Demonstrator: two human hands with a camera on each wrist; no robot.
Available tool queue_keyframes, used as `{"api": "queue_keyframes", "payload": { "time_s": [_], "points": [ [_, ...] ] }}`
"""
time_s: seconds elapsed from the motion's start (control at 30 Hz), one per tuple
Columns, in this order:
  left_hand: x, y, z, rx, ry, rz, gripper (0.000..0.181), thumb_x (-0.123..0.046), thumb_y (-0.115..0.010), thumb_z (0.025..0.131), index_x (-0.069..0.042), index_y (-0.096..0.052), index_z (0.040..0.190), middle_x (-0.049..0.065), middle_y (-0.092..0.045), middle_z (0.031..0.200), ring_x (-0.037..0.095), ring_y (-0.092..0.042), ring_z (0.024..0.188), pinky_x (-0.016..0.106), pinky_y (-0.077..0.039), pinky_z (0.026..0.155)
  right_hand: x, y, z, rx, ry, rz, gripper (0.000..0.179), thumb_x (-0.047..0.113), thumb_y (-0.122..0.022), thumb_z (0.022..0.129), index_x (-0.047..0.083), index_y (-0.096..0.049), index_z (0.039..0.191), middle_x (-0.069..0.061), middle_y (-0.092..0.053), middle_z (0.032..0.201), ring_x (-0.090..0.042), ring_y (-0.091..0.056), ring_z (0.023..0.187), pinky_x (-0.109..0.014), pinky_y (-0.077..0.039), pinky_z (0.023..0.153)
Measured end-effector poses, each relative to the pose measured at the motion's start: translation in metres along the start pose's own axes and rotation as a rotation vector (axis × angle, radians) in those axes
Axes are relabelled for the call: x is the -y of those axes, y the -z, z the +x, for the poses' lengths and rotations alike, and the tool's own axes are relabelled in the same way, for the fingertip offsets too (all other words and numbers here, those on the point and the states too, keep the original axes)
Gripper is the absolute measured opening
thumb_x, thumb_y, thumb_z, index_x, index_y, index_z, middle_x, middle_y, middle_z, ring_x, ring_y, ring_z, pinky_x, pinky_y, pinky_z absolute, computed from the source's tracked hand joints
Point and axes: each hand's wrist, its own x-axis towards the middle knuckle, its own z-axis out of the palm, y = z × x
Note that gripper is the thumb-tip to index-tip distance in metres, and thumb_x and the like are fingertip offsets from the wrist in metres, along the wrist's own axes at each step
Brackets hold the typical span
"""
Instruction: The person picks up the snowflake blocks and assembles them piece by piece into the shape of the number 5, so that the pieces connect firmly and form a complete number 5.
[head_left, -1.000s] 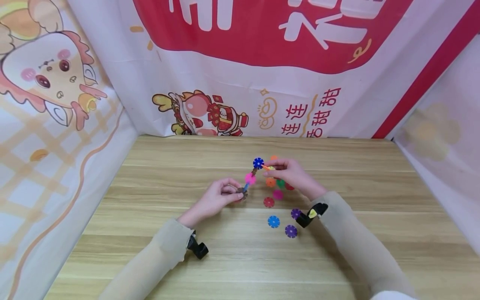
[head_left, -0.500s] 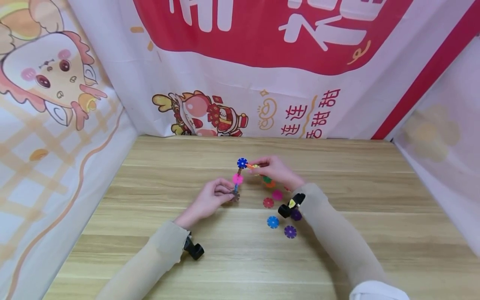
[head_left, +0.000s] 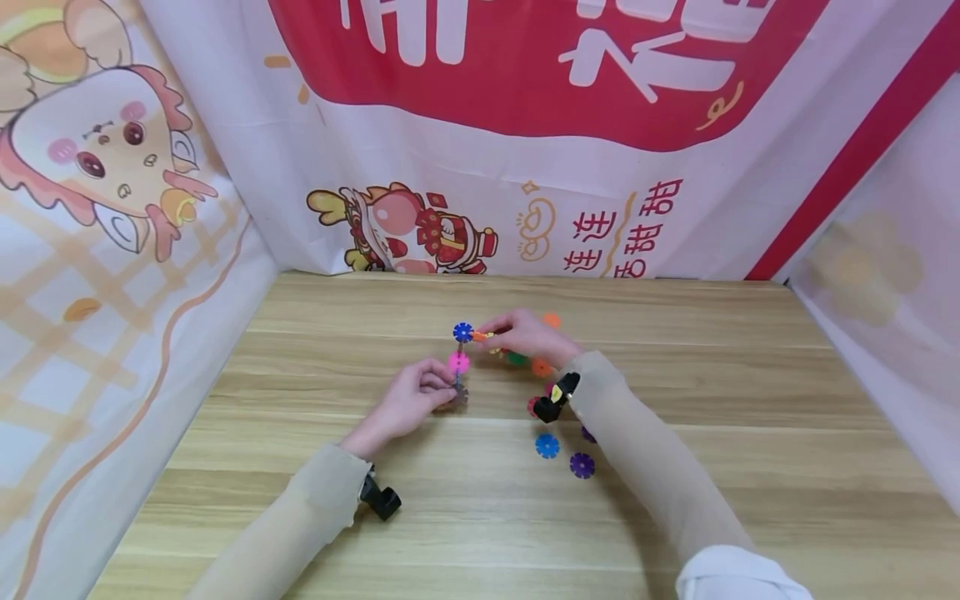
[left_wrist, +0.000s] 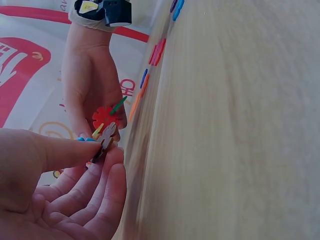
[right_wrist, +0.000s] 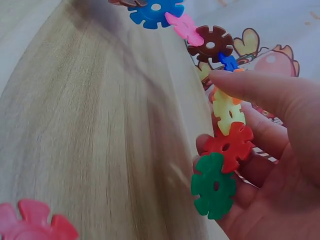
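A chain of notched plastic snowflake discs stretches between my two hands above the table. My left hand (head_left: 411, 396) pinches the brown disc (left_wrist: 106, 137) at one end between thumb and fingers. From there run a light blue disc (right_wrist: 156, 9), a pink disc (head_left: 458, 362), another brown disc (right_wrist: 211, 44) and a dark blue disc (head_left: 462, 332). My right hand (head_left: 528, 335) grips the chain at an orange disc, mostly hidden by the thumb. Past it hang a yellow disc (right_wrist: 229, 112), a red disc (right_wrist: 231, 145) and a green disc (right_wrist: 214, 186), near the right palm.
Loose discs lie on the wooden table (head_left: 450, 517), right of centre: a blue disc (head_left: 547, 446), a purple disc (head_left: 582, 465), an orange disc (head_left: 542, 367) and several others, some under the right forearm. Printed cloth (head_left: 450, 150) stands behind and at both sides.
Both hands have shifted left with the chain stretched between them, the right hand farther than the left. The loose discs stay where they lie.
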Motion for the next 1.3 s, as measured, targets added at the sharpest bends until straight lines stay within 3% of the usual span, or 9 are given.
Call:
{"api": "queue_keyframes", "payload": {
  "time_s": [0.2, 0.4, 0.53, 0.67, 0.8, 1.0, 1.3],
  "points": [
    [0.001, 0.005, -0.003, 0.009, -0.001, 0.028, 0.015, 0.003, -0.069, 0.093, -0.001, -0.063, 0.106, 0.008, -0.069, 0.097, 0.022, -0.067, 0.089, 0.035, -0.057, 0.079, 0.003, -0.007, 0.006, -0.007, 0.008, -0.058, 0.035, 0.036, -0.082, 0.087, 0.023, -0.077, 0.119, 0.007, -0.070, 0.115, -0.017, -0.058, 0.097, -0.037, -0.047, 0.088],
    [0.001, 0.009, -0.005, 0.022, 0.000, 0.037, 0.015, 0.000, -0.070, 0.094, -0.001, -0.064, 0.108, 0.008, -0.070, 0.099, 0.022, -0.068, 0.090, 0.037, -0.057, 0.079, 0.002, -0.013, 0.010, -0.019, 0.053, -0.027, 0.036, 0.027, -0.080, 0.090, 0.018, -0.074, 0.124, 0.004, -0.071, 0.113, -0.019, -0.061, 0.094, -0.035, -0.051, 0.081],
    [0.002, 0.010, -0.005, 0.024, 0.008, 0.033, 0.016, -0.001, -0.070, 0.094, -0.001, -0.064, 0.109, 0.008, -0.070, 0.098, 0.022, -0.068, 0.089, 0.037, -0.057, 0.078, 0.002, -0.015, 0.010, -0.019, 0.066, 0.006, 0.039, 0.023, -0.080, 0.090, 0.013, -0.072, 0.127, 0.003, -0.070, 0.118, -0.018, -0.061, 0.102, -0.034, -0.052, 0.086],
    [0.004, 0.010, -0.004, 0.027, 0.013, 0.023, 0.022, -0.006, -0.076, 0.091, 0.000, -0.063, 0.109, 0.009, -0.070, 0.098, 0.021, -0.067, 0.088, 0.034, -0.056, 0.077, 0.001, -0.016, 0.008, -0.034, 0.074, 0.016, 0.043, 0.022, -0.080, 0.091, 0.011, -0.069, 0.131, 0.000, -0.069, 0.123, -0.017, -0.061, 0.109, -0.035, -0.051, 0.093],
    [0.005, 0.011, -0.004, 0.028, 0.016, 0.005, 0.034, -0.007, -0.084, 0.084, 0.001, -0.063, 0.109, 0.010, -0.069, 0.100, 0.022, -0.067, 0.088, 0.032, -0.055, 0.078, 0.002, -0.016, 0.005, -0.043, 0.091, 0.014, 0.044, 0.020, -0.080, 0.091, 0.008, -0.068, 0.132, -0.001, -0.069, 0.122, -0.018, -0.062, 0.108, -0.035, -0.053, 0.091],
    [0.005, 0.011, -0.005, -0.008, 0.066, 0.004, 0.042, -0.003, -0.089, 0.077, 0.001, -0.062, 0.110, 0.008, -0.070, 0.098, 0.022, -0.068, 0.087, 0.033, -0.054, 0.080, 0.003, -0.015, -0.003, -0.057, 0.107, 0.018, 0.046, 0.020, -0.081, 0.090, 0.005, -0.067, 0.132, -0.003, -0.070, 0.120, -0.020, -0.063, 0.107, -0.034, -0.054, 0.089],
    [0.006, 0.013, -0.006, -0.055, 0.114, 0.063, 0.044, -0.008, -0.089, 0.078, -0.002, -0.066, 0.115, 0.003, -0.073, 0.098, 0.019, -0.069, 0.092, 0.039, -0.054, 0.088, -0.003, -0.007, -0.018, -0.087, 0.103, 0.040, 0.043, 0.020, -0.079, 0.092, 0.007, -0.068, 0.131, -0.003, -0.067, 0.128, -0.022, -0.061, 0.117, -0.039, -0.049, 0.101]
  ]
}}
